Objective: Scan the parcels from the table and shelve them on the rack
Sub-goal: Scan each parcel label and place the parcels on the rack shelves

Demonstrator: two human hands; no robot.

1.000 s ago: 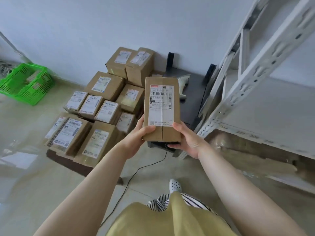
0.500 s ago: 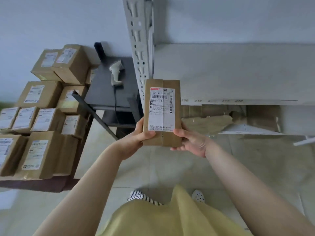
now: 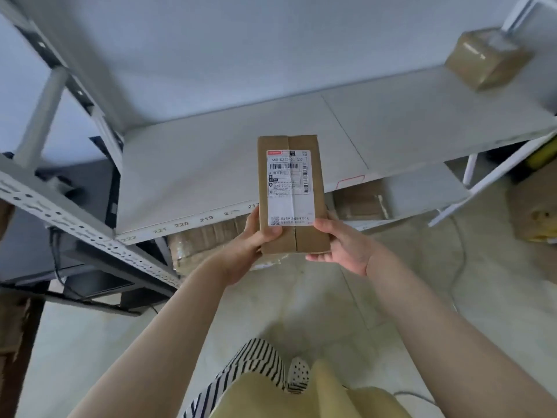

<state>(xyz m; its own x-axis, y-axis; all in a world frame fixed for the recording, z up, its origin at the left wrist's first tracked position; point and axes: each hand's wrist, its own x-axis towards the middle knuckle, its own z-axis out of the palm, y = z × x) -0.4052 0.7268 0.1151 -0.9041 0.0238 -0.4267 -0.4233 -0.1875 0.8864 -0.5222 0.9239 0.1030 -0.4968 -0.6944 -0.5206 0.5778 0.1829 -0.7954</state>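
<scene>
From the head camera I watch both hands hold one brown parcel up in front of a grey metal rack. The left hand grips the parcel's lower left corner, thumb curled over the bottom of its white shipping label; the right hand grips the lower right corner from the side and beneath. The parcel stands upright, label facing me, its near end beyond the shelf's front edge (numbers 222 down to 219 run along that edge), and I cannot tell whether it touches the shelf board. A second box, taped and tilted, sits at the far right end of the same shelf. Flattened cardboard lies on the level beneath. A dark table shows at left behind the rack's upright.
</scene>
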